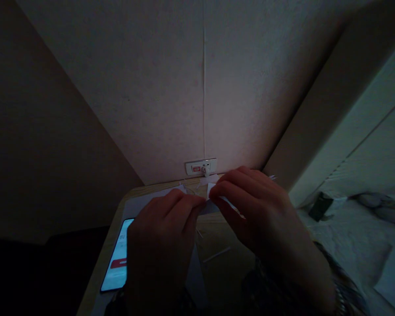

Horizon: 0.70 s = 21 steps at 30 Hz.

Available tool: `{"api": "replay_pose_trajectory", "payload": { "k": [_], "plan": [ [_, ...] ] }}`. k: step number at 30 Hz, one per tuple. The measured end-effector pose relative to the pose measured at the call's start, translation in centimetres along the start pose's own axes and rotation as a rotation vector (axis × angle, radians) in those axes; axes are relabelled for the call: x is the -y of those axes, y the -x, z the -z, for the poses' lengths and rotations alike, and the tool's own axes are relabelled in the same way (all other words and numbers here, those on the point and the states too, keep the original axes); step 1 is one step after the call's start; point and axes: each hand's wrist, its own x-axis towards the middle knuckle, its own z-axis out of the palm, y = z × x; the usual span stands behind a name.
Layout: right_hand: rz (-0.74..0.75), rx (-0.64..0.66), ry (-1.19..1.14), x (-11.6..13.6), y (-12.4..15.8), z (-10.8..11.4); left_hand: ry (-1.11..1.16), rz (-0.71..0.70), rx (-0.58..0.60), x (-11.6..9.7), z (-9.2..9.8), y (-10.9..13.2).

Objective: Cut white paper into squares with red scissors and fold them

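Over a small wooden table [217, 274], both hands meet at a piece of white paper [211, 188]. My left hand [166, 232] pinches its lower left part between thumb and forefinger. On the other side, my right hand [256, 206] is closed on the paper's right part, thumb below and fingers above. The paper appears folded, though the fingers and dim light hide much of it. Under my left hand lies a larger white sheet [195, 276]. A lit phone [116, 263] rests left of that hand, partly covered by it.
A thin white strip [216, 254] lies on the tabletop. Behind the table, a wall socket [191, 168] holds a white plug [206, 170]. To the right is a pale bed-like surface [345, 245] bearing a dark box [321, 206] and a grey patterned cloth [382, 206].
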Motion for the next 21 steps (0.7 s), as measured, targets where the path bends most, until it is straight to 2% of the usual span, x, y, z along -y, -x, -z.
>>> {"api": "replay_pose_trajectory", "payload": {
  "k": [5,8,11,17,21],
  "plan": [
    [-0.032,0.016,-0.027,-1.1,0.4,0.9,0.035,0.041,0.005,0.4,0.5,0.3],
    [-0.096,0.002,-0.022,-2.4,0.8,2.0,0.023,0.072,-0.053,1.0,0.6,0.7],
    [-0.100,-0.008,-0.014,-3.2,0.9,2.6,0.045,0.082,-0.123,1.3,0.5,0.8],
    [-0.099,0.010,-0.024,-3.4,0.8,2.7,0.121,0.079,-0.095,1.4,0.0,0.8],
    [-0.088,-0.006,-0.006,-2.9,0.9,2.5,0.099,0.075,-0.117,1.7,0.1,0.7]
  ]
}}
